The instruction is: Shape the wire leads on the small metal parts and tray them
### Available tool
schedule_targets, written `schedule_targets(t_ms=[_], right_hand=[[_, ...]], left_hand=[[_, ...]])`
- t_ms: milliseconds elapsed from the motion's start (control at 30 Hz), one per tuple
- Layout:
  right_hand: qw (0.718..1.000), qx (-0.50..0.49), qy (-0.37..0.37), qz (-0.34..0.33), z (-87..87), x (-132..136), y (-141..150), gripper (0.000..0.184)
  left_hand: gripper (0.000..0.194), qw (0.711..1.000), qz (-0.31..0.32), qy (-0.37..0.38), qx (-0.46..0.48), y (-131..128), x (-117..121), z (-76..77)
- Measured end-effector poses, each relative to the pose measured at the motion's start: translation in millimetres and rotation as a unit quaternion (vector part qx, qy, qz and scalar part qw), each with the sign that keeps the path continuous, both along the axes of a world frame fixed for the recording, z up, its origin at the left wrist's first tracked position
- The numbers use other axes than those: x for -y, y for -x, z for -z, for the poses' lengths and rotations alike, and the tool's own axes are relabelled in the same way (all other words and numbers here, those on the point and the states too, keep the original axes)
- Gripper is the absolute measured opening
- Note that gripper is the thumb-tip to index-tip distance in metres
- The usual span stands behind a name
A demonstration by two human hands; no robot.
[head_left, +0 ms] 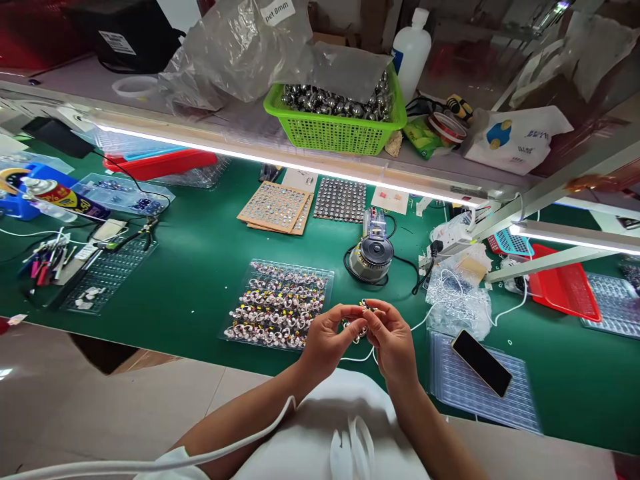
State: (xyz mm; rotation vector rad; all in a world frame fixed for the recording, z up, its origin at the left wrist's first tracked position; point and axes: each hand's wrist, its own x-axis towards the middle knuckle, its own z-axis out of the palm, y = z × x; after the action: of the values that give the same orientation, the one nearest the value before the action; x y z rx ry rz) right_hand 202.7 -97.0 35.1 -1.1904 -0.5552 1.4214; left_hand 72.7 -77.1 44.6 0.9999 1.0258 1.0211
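Close together above the front edge of the bench, my left hand (327, 339) and my right hand (396, 340) pinch a small wired part (358, 333) between thumbs and fingertips. Its pale loops and dark bits show between the hands, but the fingers hide most of it. Just left of my hands lies a clear plastic tray (327, 279) filled with rows of similar small parts with pale wire loops and yellow spots. Beyond my hands stands a round dark-topped device (376, 252) with a black cable.
A clear tray stack (485, 400) at right carries a phone (483, 363). Behind it are a bag of small parts (457, 307) and a red basket (563, 283). Brown boards (275, 207) lie farther back. Overhead, a shelf holds a green basket (335, 130). Pliers (135, 237) lie left.
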Motion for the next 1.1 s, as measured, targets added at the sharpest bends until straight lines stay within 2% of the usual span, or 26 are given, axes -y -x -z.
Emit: schedule_targets(t_ms=[167,333,500,767,867,967,1100], right_hand=[[0.999,-0.026,-0.004,-0.035,1.7,1.1,-4.8,0.022],[0.997,0.029,-0.058,-0.049,4.0,7.4,-15.5,0.025],[0.988,0.084,-0.104,-0.081,0.3,9.2,-12.1,0.022],[0.966,0.206,-0.149,-0.048,-0.4,8.3,-9.1,0.007],[0.961,0.223,-0.156,-0.047,0.1,6.8,-12.5,0.004],[0.956,0.245,-0.149,-0.055,-1.9,5.6,-15.8,0.005],[0.935,0.316,-0.144,-0.071,-9.0,4.6,-17.2,0.007]], left_hand=[[0.020,0.995,-0.006,0.079,0.067,1.1,-3.3,-3.6],[0.024,0.991,-0.014,0.102,0.090,2.1,-2.9,-8.4],[0.021,0.993,-0.001,0.085,0.082,1.3,-0.6,-3.7],[0.022,0.996,0.006,0.062,0.069,3.6,0.1,2.5],[0.027,0.998,0.036,0.035,0.049,5.6,-0.7,4.1],[0.024,0.998,0.063,0.002,0.023,6.7,-2.5,3.2],[0.021,0.994,0.075,-0.056,-0.055,8.5,-6.0,0.2]])
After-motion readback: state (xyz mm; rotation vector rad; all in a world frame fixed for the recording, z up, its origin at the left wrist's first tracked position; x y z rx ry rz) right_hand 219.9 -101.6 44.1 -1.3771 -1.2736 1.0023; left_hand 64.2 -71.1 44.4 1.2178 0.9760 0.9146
